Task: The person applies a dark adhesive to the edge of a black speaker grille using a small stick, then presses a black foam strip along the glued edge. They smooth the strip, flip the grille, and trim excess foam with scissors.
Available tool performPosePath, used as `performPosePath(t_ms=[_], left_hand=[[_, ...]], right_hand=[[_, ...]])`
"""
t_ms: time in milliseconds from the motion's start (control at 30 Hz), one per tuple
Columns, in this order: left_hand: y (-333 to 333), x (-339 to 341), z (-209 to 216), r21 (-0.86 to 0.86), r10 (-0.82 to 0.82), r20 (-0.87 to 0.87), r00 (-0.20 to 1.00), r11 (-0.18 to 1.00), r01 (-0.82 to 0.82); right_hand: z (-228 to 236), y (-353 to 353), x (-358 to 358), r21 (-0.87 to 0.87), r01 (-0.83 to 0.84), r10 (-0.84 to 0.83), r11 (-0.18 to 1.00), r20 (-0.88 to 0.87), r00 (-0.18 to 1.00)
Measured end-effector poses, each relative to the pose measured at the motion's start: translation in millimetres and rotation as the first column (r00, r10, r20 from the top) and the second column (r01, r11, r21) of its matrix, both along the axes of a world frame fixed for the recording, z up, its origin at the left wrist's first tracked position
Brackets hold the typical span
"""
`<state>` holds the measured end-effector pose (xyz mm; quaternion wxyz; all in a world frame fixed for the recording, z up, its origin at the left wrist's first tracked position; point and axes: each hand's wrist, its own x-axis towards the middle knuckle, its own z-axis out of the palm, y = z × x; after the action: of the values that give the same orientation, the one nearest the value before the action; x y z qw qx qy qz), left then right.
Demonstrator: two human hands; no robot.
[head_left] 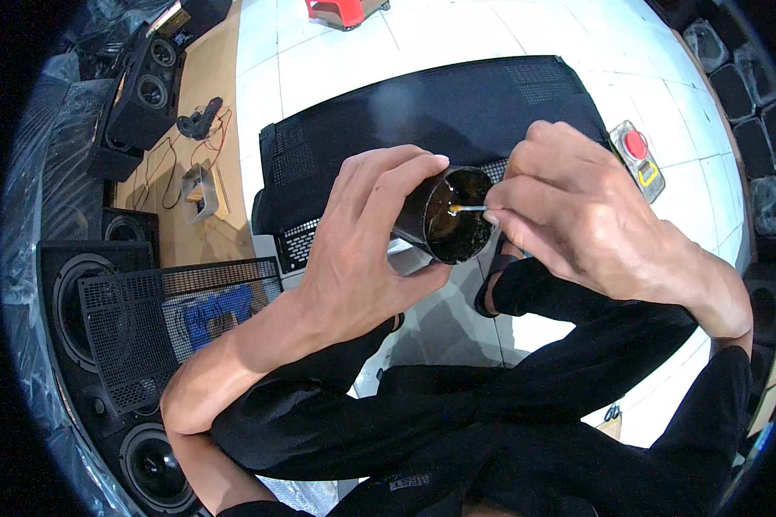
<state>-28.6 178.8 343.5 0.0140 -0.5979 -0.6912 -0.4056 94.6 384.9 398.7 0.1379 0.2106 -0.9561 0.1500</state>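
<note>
My left hand [353, 228] is wrapped round a dark, round cup [416, 215] tilted so that its open mouth faces me and to the right. Brown, glossy smears coat the inside of the cup. Between the fingertips of my right hand [578, 202] is a thin pale stick [472, 208], its yellowish tip inside the cup's mouth. Whether the tip touches the inner wall I cannot tell. Beyond both hands lies a black speaker grille [431, 103] with perforated mesh showing at its corners, partly hidden by my left hand.
Speaker boxes [69, 258] line the left side, near a second mesh grille [125, 336]. On a wooden board [207, 77] are a black power tool [200, 119], wires and a small plastic tub [200, 194]. A red-capped container [635, 145] stands right; a red stool [341, 10] stands far off.
</note>
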Motion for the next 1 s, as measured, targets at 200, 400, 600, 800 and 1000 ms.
performPosePath(t_ms=[200, 400, 600, 800, 1000], left_hand=[[0.0, 0.4, 3.4, 0.007, -0.013, -0.009, 1.0, 1.0, 0.013], [-2.0, 0.9, 2.1, -0.007, 0.004, 0.002, 1.0, 1.0, -0.004], [-2.7, -0.4, 2.1, -0.014, 0.013, 0.001, 1.0, 1.0, -0.013], [-1.9, 0.3, 2.3, -0.015, 0.007, 0.019, 1.0, 1.0, -0.007], [-1.1, 1.2, 3.7, 0.0, -0.002, -0.022, 1.0, 1.0, 0.002]], right_hand=[[3.5, 0.0, -0.3, -0.071, -0.01, 0.011, 0.997, 0.01, 1.0], [6.3, 3.5, 2.4, -0.101, 0.074, -0.072, 0.992, 0.021, 0.997], [5.6, 3.9, 3.9, -0.127, 0.116, -0.111, 0.985, 0.044, 0.993], [4.2, 2.5, 2.7, -0.077, 0.1, -0.097, 0.992, 0.046, 0.994], [0.4, -1.1, 1.3, -0.031, 0.045, -0.045, 0.999, -0.011, 0.999]])
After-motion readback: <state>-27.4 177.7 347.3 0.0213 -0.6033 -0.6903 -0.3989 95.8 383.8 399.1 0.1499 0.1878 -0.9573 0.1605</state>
